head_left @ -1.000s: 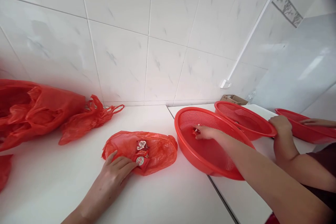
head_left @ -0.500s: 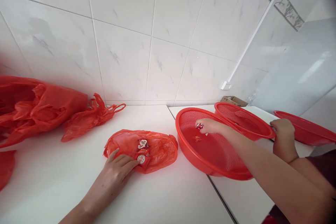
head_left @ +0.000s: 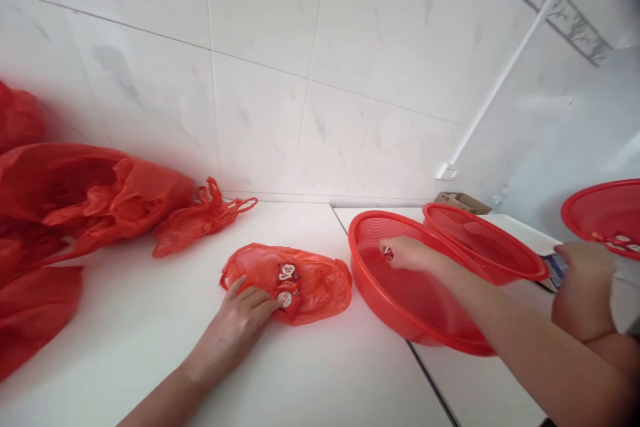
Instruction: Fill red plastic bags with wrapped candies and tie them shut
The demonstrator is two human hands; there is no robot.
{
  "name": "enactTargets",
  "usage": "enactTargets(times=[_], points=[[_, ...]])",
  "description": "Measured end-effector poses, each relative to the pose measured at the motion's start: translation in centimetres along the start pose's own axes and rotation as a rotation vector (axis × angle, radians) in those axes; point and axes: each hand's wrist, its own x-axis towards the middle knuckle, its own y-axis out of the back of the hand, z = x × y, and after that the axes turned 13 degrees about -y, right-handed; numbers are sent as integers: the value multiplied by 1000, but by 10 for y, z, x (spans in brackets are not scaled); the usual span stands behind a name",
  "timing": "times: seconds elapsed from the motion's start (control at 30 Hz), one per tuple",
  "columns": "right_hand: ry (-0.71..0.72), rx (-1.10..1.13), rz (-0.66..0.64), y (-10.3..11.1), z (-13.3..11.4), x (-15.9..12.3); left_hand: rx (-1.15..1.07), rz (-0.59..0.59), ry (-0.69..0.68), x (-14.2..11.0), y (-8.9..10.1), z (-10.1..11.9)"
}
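My left hand [head_left: 250, 310] is closed over the near-left edge of an open red plastic bag [head_left: 325, 290], its fingertips against a round-labelled red packet [head_left: 287, 301]. Beside that packet, another red-and-white packet [head_left: 287, 272] lies in the bag. My right hand [head_left: 407, 255] reaches into the nearest red plastic basket [head_left: 385, 320], fingers pinched on a small red-and-white wrapped packet [head_left: 388, 254]. A co-worker's hand [head_left: 587, 267] at the right is near a blue printed packet [head_left: 554, 268]; whether it grips the packet is unclear.
Red plastic bags [head_left: 100, 193] lie heaped at the left, beside a crumpled red bag [head_left: 195, 220]. A second red basket [head_left: 485, 240] touches the nearest one; another red container [head_left: 605, 207] stands far right. A cardboard box [head_left: 463, 202] sits against the tiled wall.
The whole view has shifted, so bag and baskets sit further right. My right hand is slightly lower in the basket; a small red piece near it no longer shows. The co-worker's hand moved right.
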Motion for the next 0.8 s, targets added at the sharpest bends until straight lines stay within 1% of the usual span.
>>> enactTargets(times=[0.07,0.13,0.2,0.27,0.3,0.37,0.43,0.5,0.57,0.6,0.7,0.8], points=[[80,-138,-96,-30,-16,8,-3,4,11,3,3,4],[207,-254,-130,-46,-38,8,-3,21,17,5,5,7],[334,-270,-136,-53,-63,0,1,36,21,5,5,9],[460,-254,-182,-61,-86,-13,11,36,23,5,4,10],[522,-253,-205,-69,-96,-19,19,35,21,4,4,10],[620,-272,-228,-90,-109,-27,37,44,12,3,3,10],[663,-311,-273,-115,-115,-28,48,63,5,2,2,9],[657,-329,-361,-134,-115,-24,48,65,8,1,2,8],[615,-287,-422,-142,-112,-18,50,56,14,1,3,7],[579,-238,-419,-142,-109,-16,53,57,13,1,3,7],[433,-61,-305,-136,-98,-21,50,91,3,1,4,6],[319,61,-207,-138,-77,-40,30,148,2,1,6,7]])
